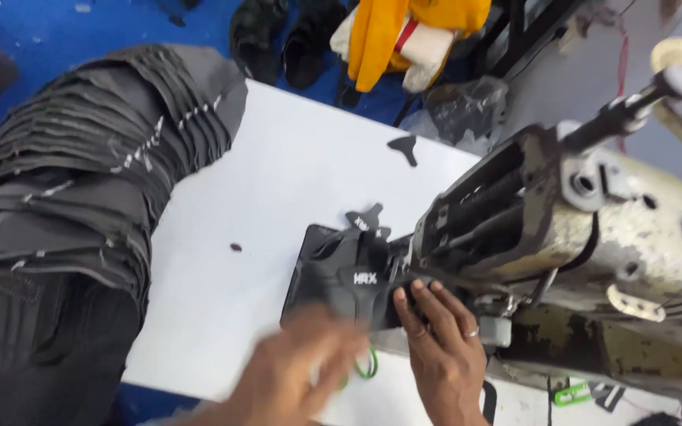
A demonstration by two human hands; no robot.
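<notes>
Left hand (pixel 297 371): blurred, lower centre, fingers spread flat on the black fabric piece (pixel 341 280).
Right hand (pixel 440 339): fingers together, pressing the fabric's edge beside the sewing machine (pixel 578 237).
Fabric: centre, on the white table (pixel 278 158).
Upper left: stack of grey cloth (pixel 88 166).

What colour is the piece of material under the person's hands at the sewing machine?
The piece is black with a small white mark, shown in the head view.

A small white printed label (pixel 365 278) sits on the black fabric piece (pixel 341 280) lying on the white table (pixel 278 173), just left of the sewing machine (pixel 593 237). No packages, signs or screens show.
</notes>
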